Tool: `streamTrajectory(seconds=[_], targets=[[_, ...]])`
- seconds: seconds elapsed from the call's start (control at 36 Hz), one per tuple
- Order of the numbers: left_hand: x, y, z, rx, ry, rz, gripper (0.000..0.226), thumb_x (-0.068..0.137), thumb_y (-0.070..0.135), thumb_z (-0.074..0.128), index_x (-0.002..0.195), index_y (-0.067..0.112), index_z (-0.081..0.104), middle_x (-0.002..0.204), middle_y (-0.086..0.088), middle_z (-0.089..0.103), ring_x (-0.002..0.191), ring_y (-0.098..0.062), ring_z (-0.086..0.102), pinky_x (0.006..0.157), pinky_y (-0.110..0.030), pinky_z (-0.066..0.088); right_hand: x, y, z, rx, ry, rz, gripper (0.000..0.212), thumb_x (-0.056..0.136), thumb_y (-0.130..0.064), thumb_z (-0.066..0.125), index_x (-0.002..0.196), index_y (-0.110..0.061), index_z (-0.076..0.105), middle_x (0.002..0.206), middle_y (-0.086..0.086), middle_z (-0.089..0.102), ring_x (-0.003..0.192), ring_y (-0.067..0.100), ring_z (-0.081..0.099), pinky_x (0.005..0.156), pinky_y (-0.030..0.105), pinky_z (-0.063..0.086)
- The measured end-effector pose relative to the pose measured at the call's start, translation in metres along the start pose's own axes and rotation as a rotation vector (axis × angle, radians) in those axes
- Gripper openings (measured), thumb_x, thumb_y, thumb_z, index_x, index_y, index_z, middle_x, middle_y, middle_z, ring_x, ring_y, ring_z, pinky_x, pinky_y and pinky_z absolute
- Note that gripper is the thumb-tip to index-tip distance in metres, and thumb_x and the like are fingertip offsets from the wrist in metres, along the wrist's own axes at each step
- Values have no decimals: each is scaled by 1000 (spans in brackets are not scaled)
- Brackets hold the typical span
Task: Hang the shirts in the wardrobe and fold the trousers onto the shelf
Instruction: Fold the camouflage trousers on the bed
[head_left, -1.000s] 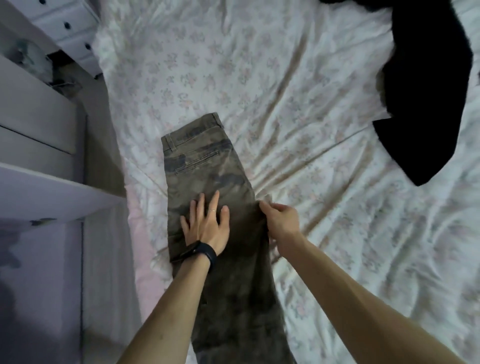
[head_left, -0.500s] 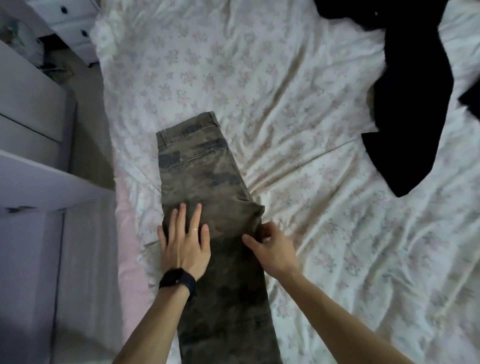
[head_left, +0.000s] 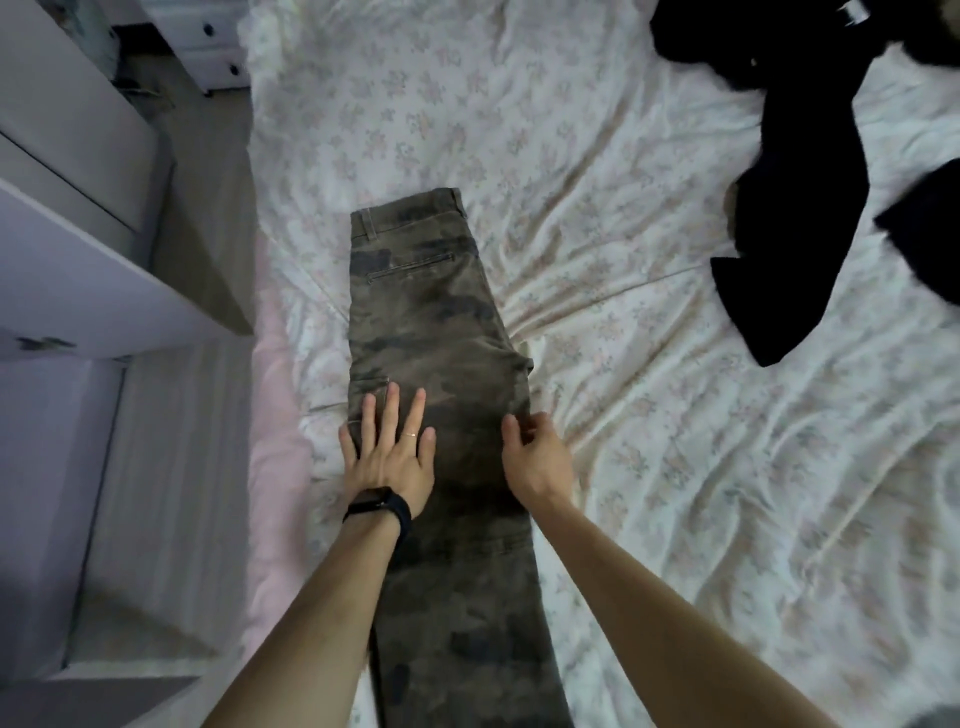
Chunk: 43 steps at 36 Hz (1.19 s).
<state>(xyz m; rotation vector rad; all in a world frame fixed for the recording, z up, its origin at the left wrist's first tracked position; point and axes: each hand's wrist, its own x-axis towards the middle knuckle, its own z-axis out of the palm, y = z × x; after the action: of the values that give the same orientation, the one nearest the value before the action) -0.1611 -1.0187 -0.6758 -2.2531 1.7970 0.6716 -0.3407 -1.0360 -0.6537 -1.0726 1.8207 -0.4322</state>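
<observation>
At the far left a pale cabinet (head_left: 93, 280) juts toward the bed. Its corner comes close to the pink mattress edge (head_left: 275, 415), with a narrow strip of floor (head_left: 208, 197) beyond it. The trousers (head_left: 441, 322) lie flat and lengthwise on the flowered sheet (head_left: 649, 467), near its left edge. The waistband points away from me and the legs run down out of view. My left hand (head_left: 389, 452), with a black band (head_left: 382, 506) at the wrist, presses flat on their left side, fingers straight. My right hand (head_left: 537, 460) sits at their right edge, thumb on the cloth and fingers curled; I cannot tell whether it pinches the edge. Right of it the rumpled sheet gives open room. Black clothes (head_left: 810, 218) lie far right, well apart from the trousers.
</observation>
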Motion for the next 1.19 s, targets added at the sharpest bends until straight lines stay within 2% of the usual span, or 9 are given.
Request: streamTrajectory(seconds=[0.14, 0.28, 0.39, 0.58, 0.69, 0.86, 1.0, 1.11, 1.19], targets=[[-60, -14, 28, -200, 258, 60, 57, 100, 43, 33, 156, 29, 32, 163, -8, 27, 147, -32, 30, 112, -60, 33, -43, 26, 0, -8, -50, -50, 31, 95, -48, 63, 108, -24, 47, 97, -12, 61, 93, 17, 64, 81, 37, 56], [-141, -19, 59, -581, 400, -39, 69, 94, 19, 65, 154, 19, 32, 154, -11, 37, 134, -28, 45, 97, -40, 51, -85, 62, -10, 27, -58, -48, 42, 89, -37, 75, 118, -29, 45, 100, -17, 64, 94, 10, 67, 81, 33, 58], [-191, -31, 83, -952, 163, -338, 57, 94, 16, 64, 146, 24, 43, 140, 2, 52, 127, -17, 54, 105, -37, 49, -122, 91, -15, -13, -177, 39, 33, 90, -31, 76, 113, -27, 53, 99, -15, 65, 97, 13, 67, 84, 35, 59], [-258, -50, 94, -961, -102, -525, 26, 94, 20, 68, 118, 14, 59, 99, 2, 65, 94, -20, 66, 77, -24, 46, -178, 165, -8, -240, -372, 202, 39, 92, -35, 71, 128, -23, 61, 119, -1, 70, 112, 24, 65, 97, 43, 53], [-284, -66, 113, -987, -263, -522, 32, 95, 23, 67, 124, 14, 57, 108, 2, 62, 95, -13, 58, 81, -17, 41, -207, 199, -5, -307, -446, 266, 45, 99, -34, 58, 142, -25, 49, 131, 5, 64, 118, 29, 61, 95, 39, 51], [-314, -75, 153, -889, -498, -449, 64, 96, 37, 65, 149, 10, 42, 145, -6, 53, 133, -24, 51, 103, -26, 42, -228, 230, -3, -392, -564, 289, 49, 94, -37, 54, 139, -26, 41, 131, 11, 61, 116, 34, 61, 96, 45, 51], [-335, -81, 185, -877, -513, -360, 34, 94, 34, 68, 124, 18, 64, 112, 4, 68, 109, -21, 64, 72, -20, 46, -233, 259, -4, -329, -621, 215, 57, 80, -33, 78, 134, -28, 60, 129, -1, 66, 119, 26, 61, 102, 46, 51], [-352, -92, 199, -993, -505, -377, 29, 86, 32, 79, 112, 24, 71, 110, 2, 74, 105, -20, 68, 96, -36, 53, -253, 267, -16, -200, -588, 256, 35, 82, -11, 83, 114, -19, 71, 105, -5, 71, 90, 5, 65, 72, 9, 51], [-379, -93, 199, -1063, -466, -366, 23, 86, 23, 79, 107, 23, 70, 102, 6, 74, 98, -16, 69, 89, -26, 54, -280, 279, -29, -118, -591, 243, 34, 84, 0, 77, 116, -10, 71, 102, -2, 71, 80, -3, 61, 63, 4, 46]])
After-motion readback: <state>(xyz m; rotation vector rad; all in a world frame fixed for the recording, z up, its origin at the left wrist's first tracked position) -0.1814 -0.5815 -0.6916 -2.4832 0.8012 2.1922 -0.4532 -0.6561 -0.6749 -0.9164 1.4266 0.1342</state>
